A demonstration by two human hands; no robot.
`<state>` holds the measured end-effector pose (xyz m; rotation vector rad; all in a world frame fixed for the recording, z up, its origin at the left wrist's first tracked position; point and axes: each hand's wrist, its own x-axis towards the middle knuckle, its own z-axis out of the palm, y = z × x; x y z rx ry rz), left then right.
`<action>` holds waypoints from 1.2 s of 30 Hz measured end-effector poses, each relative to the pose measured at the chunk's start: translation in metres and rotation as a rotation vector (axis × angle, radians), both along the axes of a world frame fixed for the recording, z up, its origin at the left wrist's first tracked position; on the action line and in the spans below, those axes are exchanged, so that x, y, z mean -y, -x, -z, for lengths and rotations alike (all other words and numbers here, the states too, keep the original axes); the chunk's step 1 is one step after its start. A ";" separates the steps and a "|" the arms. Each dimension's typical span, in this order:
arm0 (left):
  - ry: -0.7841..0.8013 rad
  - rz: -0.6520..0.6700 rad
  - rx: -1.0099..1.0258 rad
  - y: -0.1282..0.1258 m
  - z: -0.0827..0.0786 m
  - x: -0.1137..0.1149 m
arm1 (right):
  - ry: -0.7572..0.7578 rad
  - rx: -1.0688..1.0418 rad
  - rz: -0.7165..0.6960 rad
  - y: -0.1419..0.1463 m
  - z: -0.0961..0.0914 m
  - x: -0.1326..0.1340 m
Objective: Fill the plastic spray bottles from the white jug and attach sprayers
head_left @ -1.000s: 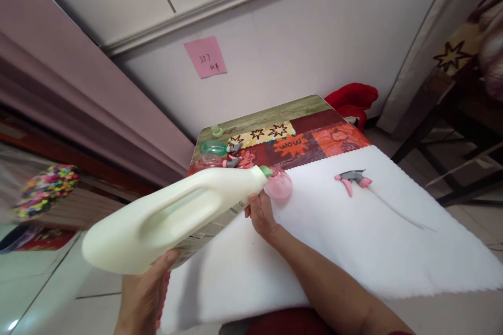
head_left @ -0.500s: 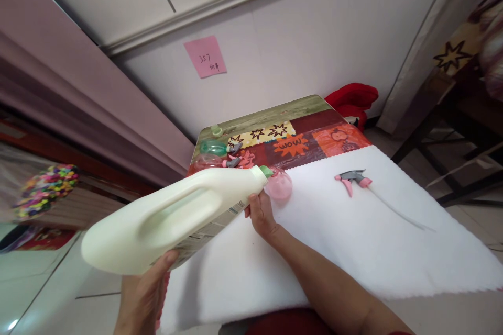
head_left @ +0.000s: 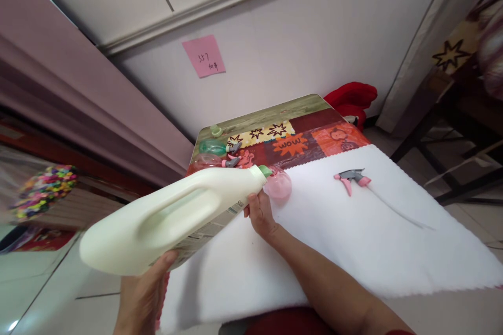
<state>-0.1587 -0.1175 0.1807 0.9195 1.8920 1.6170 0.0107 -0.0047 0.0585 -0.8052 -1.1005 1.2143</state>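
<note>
My left hand (head_left: pixel 143 293) grips the base of a large cream jug (head_left: pixel 168 220) with a moulded handle, tipped so its green spout (head_left: pixel 265 170) points at a small pink bottle (head_left: pixel 278 185). My right hand (head_left: pixel 259 214) is closed around the near side of that pink bottle, which stands on a white cloth (head_left: pixel 334 241). A pink and grey spray trigger (head_left: pixel 351 178) with its long clear tube lies loose on the cloth to the right, away from both hands.
Two more spray bottles, one green (head_left: pixel 214 146) and one pink (head_left: pixel 208 161), lie at the table's far left by a green cap (head_left: pixel 216 129). A patterned tablecloth (head_left: pixel 298 141) covers the table. A red object (head_left: pixel 349 97) sits behind it, a chair at right.
</note>
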 end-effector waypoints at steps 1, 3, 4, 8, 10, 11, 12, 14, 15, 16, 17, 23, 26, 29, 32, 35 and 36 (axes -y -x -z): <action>-0.005 -0.012 0.018 -0.001 0.000 -0.001 | 0.001 0.003 0.003 0.000 0.000 0.000; -0.030 -0.005 0.051 -0.003 -0.001 -0.003 | 0.001 0.008 0.007 0.000 0.000 0.000; -0.047 0.007 0.058 -0.003 -0.001 -0.004 | 0.000 0.007 0.008 0.000 0.000 0.000; -0.066 0.014 0.061 -0.003 -0.001 -0.006 | -0.009 -0.005 0.003 0.000 0.001 0.000; -0.063 0.019 0.058 -0.002 -0.001 -0.005 | -0.010 -0.010 0.004 0.000 0.001 0.001; -0.055 0.023 0.057 -0.001 -0.001 -0.004 | -0.009 -0.012 0.003 0.000 0.001 0.001; -0.039 0.021 0.055 -0.001 -0.001 -0.003 | -0.006 -0.014 0.003 0.001 0.001 0.001; 0.008 -0.001 0.047 0.000 -0.001 -0.002 | -0.002 -0.014 0.002 0.001 0.000 0.001; 0.027 -0.022 0.039 0.000 -0.001 -0.001 | -0.002 -0.012 0.002 0.000 0.000 0.001; 0.036 -0.039 0.029 0.000 -0.001 -0.001 | -0.004 -0.009 0.002 0.000 -0.001 0.001; 0.030 -0.044 0.021 0.000 -0.001 -0.001 | -0.007 -0.006 0.003 0.000 -0.001 0.001; -0.028 0.005 0.006 -0.006 -0.003 -0.004 | 0.002 -0.001 0.004 -0.001 -0.001 0.000; -0.030 -0.004 -0.014 -0.007 -0.003 -0.004 | 0.003 -0.013 -0.001 0.000 0.000 0.000; -0.047 0.015 0.000 -0.005 -0.002 -0.004 | 0.003 -0.013 -0.002 0.000 0.000 0.000; -0.039 0.002 0.026 -0.003 -0.002 -0.004 | 0.000 -0.009 0.003 0.000 0.000 0.000; -0.026 0.005 0.028 -0.006 -0.004 -0.003 | -0.007 -0.015 0.001 0.000 0.001 0.000; -0.031 0.004 0.026 -0.007 -0.005 -0.003 | -0.008 -0.013 0.002 0.000 0.001 0.000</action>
